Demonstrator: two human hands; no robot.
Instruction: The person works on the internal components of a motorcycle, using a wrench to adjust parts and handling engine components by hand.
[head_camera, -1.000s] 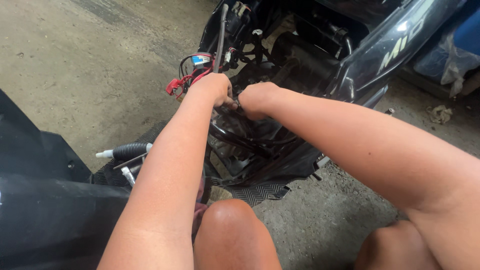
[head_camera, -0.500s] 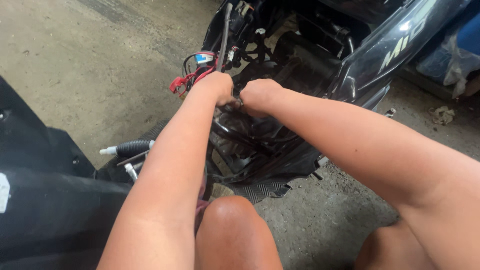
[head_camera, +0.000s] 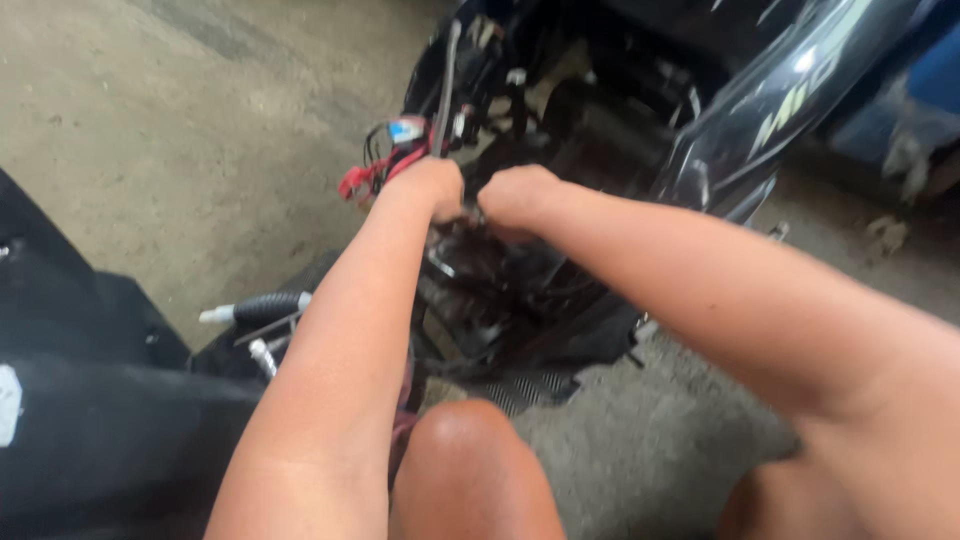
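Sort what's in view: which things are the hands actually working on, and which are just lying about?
In hand:
left hand and right hand, both closed on parts inside the stripped scooter front
red wiring beside the left hand

Lying about:
black body panel
handlebar grip
concrete floor

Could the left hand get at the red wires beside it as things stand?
Probably yes. The left hand is closed on a dark part of the scooter, and the red wires sit just to its left with nothing visible between.
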